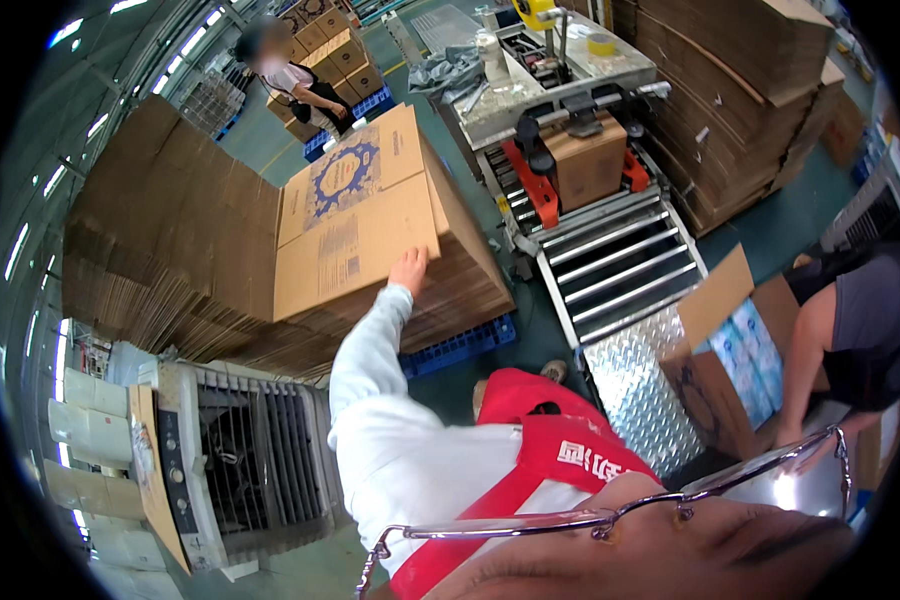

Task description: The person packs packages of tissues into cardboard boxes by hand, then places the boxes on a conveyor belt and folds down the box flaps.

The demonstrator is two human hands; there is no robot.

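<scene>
1. We reach our left hand [408, 268] out on a long white sleeve [370, 345] to the top flattened carton [355, 215], a brown sheet with a blue round print on it.
2. The fingers rest on the near lower edge of that carton; they look curled over the edge, but we cannot tell for sure whether they grip it or only touch it.
3. The carton lies on top of a tall stack of flat cartons [450, 290], which stands on a blue pallet [460, 345].
4. Our right hand does not show in the head view.
5. A red vest [540, 440] covers our chest, and the rim of our glasses [610, 520] crosses the bottom of the picture.
6. To the right of the stack runs a roller conveyor [620, 265], with a closed brown box [590, 165] sitting in the taping machine [560, 120] at its far end.
7. Near the conveyor's lower end another person [850, 320] leans over an open box [730, 370] holding blue and white packs.
8. A third person [300, 90] stands far off behind the stack, among more boxes.
9. A grey fan unit [240, 460] stands low on our left.
</scene>
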